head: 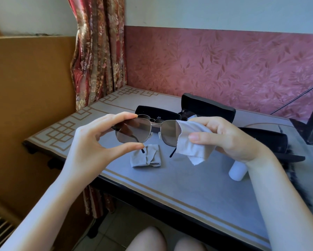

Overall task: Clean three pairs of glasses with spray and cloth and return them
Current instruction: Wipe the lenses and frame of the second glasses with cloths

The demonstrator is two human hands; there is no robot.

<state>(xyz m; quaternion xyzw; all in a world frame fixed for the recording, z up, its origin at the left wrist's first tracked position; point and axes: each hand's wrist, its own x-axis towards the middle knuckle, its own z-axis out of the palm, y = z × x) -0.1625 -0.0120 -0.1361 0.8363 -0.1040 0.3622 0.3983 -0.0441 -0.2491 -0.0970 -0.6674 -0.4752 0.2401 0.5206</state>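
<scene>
A pair of tinted sunglasses (141, 132) with a thin metal frame is held up above the table. My left hand (94, 142) pinches the left lens rim between thumb and forefinger. My right hand (228, 138) pinches a pale grey cloth (192, 144) over the right lens. A second grey cloth (146, 158) lies crumpled on the table below the glasses. A white spray bottle (237, 172) lies on its side under my right wrist. Behind the glasses stand open black cases (157, 113), one with another pair of glasses (158, 121) partly showing.
The table (170, 187) has a grey cover with a tan border pattern. A larger black case (208, 107) is at the back and another (266, 139) at the right. A floral curtain (97, 51) hangs at the back left. My knees show below the front edge.
</scene>
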